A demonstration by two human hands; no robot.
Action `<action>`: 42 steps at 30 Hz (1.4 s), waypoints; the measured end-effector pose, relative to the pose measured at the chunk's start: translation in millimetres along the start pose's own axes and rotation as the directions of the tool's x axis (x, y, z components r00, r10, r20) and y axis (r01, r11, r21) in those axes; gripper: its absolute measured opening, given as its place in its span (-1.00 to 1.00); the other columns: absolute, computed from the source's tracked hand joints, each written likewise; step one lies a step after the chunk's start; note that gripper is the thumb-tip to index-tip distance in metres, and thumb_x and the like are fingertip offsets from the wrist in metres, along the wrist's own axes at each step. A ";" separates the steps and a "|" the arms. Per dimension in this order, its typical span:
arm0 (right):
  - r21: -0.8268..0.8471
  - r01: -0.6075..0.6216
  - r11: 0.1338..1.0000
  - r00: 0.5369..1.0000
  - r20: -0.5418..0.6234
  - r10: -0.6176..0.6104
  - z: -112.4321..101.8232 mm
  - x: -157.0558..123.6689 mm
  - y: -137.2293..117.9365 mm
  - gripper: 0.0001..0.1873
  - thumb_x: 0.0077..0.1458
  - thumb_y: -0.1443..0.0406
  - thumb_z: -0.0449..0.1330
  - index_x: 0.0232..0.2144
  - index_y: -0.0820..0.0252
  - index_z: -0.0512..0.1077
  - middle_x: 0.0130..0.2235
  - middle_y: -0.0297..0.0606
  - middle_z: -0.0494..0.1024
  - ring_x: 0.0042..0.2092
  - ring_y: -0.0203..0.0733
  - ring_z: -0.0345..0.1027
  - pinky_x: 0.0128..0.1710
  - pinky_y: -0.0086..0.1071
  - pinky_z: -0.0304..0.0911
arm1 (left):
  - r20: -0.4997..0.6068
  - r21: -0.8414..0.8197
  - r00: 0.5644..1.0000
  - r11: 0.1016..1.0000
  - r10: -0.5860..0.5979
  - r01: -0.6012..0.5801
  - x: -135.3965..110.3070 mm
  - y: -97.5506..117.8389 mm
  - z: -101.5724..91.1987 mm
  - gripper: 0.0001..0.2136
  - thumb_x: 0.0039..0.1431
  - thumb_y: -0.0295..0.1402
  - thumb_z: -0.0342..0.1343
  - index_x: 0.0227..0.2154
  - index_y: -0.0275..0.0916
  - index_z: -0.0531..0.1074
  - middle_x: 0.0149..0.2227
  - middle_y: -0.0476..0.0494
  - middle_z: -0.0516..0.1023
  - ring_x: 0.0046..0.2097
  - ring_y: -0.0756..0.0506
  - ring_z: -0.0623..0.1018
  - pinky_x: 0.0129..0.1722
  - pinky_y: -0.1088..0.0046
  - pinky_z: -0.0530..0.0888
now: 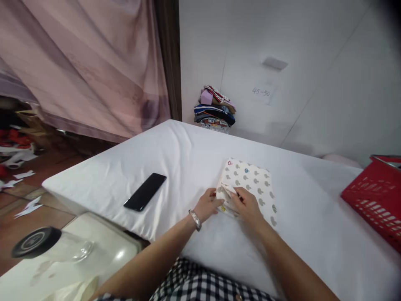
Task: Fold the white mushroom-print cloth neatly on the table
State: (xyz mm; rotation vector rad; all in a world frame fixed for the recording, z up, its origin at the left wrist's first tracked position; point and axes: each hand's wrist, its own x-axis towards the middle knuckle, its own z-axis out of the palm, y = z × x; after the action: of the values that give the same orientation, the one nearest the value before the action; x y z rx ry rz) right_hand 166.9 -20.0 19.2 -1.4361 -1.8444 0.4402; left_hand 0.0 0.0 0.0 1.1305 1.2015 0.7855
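On white sheet (194, 154), patterned cloth (252, 184), phone (145, 192), basket (372, 188)

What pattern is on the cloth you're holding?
The cloth is pale with small, mostly grey shapes; the head view shows it.

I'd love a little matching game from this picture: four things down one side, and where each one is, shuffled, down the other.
Things
1. phone
2. bracelet
3. basket
4. patterned cloth

Places
A. at the right edge of the picture
B. touched by the left hand and the right hand
C. lying on the white sheet, to the left of both hands
D. around the left wrist

Right pairs: 1-C, 2-D, 3-A, 4-B
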 end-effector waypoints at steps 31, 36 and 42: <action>-0.331 0.351 0.876 0.936 0.130 -0.326 20.7 -8.0 1.7 -0.70 0.11 0.28 0.06 -0.09 0.23 0.31 -0.15 -0.10 0.42 -0.13 -0.06 0.28 -0.15 -0.21 0.24 | -0.018 -0.192 0.993 0.975 -0.115 0.110 5.3 3.6 7.4 -0.87 -0.06 -0.31 0.10 -0.51 -0.28 0.37 -0.49 -0.04 0.38 -0.41 -0.01 0.43 -0.53 0.57 0.38; -0.256 0.298 0.920 0.954 0.096 -0.283 19.0 -5.9 4.5 -0.75 0.15 0.28 -0.01 -0.13 0.18 0.34 -0.19 -0.15 0.43 -0.15 -0.11 0.28 -0.17 -0.27 0.22 | -0.007 -0.167 0.996 0.982 -0.092 0.089 0.5 7.6 7.1 -0.85 0.00 -0.30 0.03 -0.46 -0.28 0.39 -0.44 -0.07 0.42 -0.37 -0.01 0.45 -0.50 0.57 0.38; 0.098 -0.057 0.994 0.997 -0.040 0.062 13.1 -4.0 11.0 -0.80 0.11 0.23 0.01 -0.34 0.18 0.39 -0.44 -0.36 0.38 -0.42 -0.28 0.22 -0.42 -0.44 0.14 | -0.110 0.117 0.993 0.993 0.040 -0.027 1.2 -4.1 4.7 -0.86 0.00 -0.30 0.06 -0.42 -0.26 0.39 -0.28 -0.09 0.43 -0.38 0.01 0.44 -0.46 0.52 0.39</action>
State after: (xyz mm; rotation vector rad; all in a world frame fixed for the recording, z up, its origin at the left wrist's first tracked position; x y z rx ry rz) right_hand 165.2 -18.1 1.8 -1.4267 -1.7262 0.5172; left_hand 4.4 -1.3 -4.4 1.2170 1.3387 0.8221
